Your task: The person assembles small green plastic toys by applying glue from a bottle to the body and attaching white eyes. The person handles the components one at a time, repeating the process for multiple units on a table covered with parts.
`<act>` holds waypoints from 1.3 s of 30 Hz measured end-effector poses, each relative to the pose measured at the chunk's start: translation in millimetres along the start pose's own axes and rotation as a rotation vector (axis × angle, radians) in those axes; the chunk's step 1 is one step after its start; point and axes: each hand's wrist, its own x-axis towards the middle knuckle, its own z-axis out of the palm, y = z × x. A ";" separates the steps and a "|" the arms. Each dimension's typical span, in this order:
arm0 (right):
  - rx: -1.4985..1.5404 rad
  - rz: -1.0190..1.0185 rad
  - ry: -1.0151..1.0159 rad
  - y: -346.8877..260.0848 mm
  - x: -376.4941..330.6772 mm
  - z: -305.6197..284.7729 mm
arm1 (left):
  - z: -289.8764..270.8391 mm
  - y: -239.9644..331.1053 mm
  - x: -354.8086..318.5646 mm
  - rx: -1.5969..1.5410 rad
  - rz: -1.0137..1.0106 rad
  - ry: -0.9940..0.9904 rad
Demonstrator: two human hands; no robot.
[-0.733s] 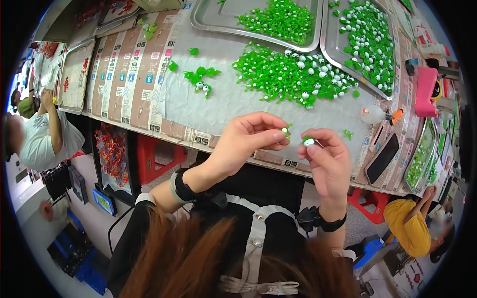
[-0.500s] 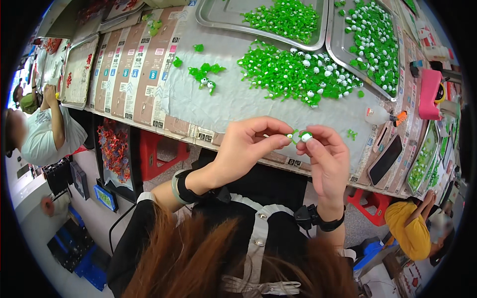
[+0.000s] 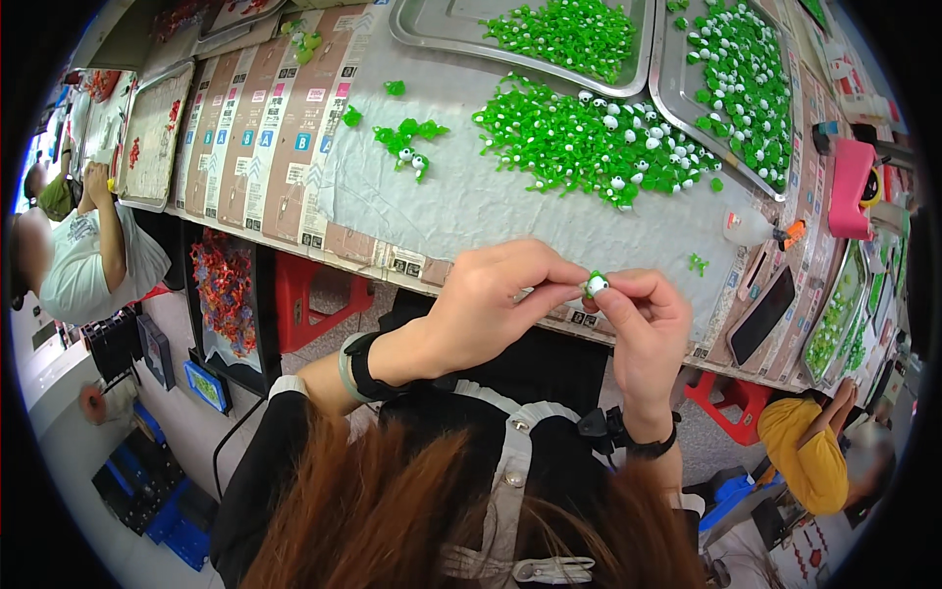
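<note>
Over the table's near edge, both my hands are closed in a pinch on a small green figure piece with a white eyeball-like head (image 3: 595,286). The fingertips of my left hand (image 3: 505,294) press on it from the left. My right hand (image 3: 646,319) pinches it from the right with thumb and forefinger. Fingers hide much of the piece. Beyond my hands a heap of small green parts (image 3: 540,133) lies on a grey sheet (image 3: 432,211), with white-headed ones toward its right. A few joined green pieces (image 3: 407,145) lie farther left; a single green part (image 3: 698,263) lies to the right.
Two metal trays hold green pieces: one at the back (image 3: 442,41), one at the back right (image 3: 721,152). On the right are a bottle with an orange nozzle (image 3: 751,229), a phone (image 3: 762,316) and a pink tape dispenser (image 3: 851,191). Co-workers sit left (image 3: 93,260) and right (image 3: 805,456).
The green part in my left hand and the white-headed piece in my right were slightly apart; now they meet between my fingertips. My left hand has shifted a little to the right.
</note>
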 end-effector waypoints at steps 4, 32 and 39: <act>-0.026 -0.047 -0.002 2.5 -4.5 1.0 | -0.2 -0.1 -2.1 -0.006 0.002 -0.027; 0.288 0.076 -0.057 -0.3 8.3 -0.7 | -1.7 8.6 7.8 -0.920 -0.776 -0.192; 0.296 0.059 -0.030 4.2 7.4 -0.2 | 1.6 6.7 9.2 -0.948 -0.805 -0.174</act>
